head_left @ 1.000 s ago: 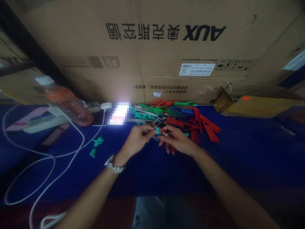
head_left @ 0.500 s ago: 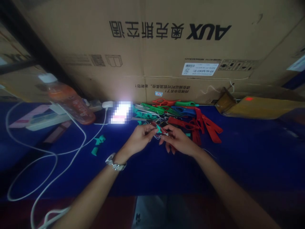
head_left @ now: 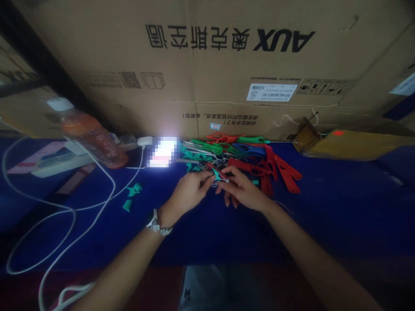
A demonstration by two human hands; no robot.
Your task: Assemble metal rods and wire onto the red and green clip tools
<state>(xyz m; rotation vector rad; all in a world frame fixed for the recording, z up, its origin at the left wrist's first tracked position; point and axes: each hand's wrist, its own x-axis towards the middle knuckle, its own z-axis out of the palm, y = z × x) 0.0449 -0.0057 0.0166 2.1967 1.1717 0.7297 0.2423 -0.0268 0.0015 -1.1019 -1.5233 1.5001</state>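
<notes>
A small teal clip piece is pinched between the fingertips of the left hand and the right hand, both hands closed on it from opposite sides, with a thin wire spring seen looping just below the pinch; how the spring sits in the piece cannot be told at this size. A red clip half appears to be held against the teal piece under the right fingers. The held parts are located just in front of the pile of clips, which is taken as the landmark. Left of the pile a bright, blurred phone screen is noted, and farther left an orange drink bottle lying on a power strip. Two loose teal pieces are seen left of the pile and nearer the person, beside a white cable. Behind the pile a large cardboard box stands. All rests on a blue cloth. A wristwatch is worn on the left wrist. Risk, as judged: the grip is a fingertip pinch only, so the spring could snap free if pressure is uneven, and a small part could be lost among the pile or on the dark cloth in this dim light.
</notes>
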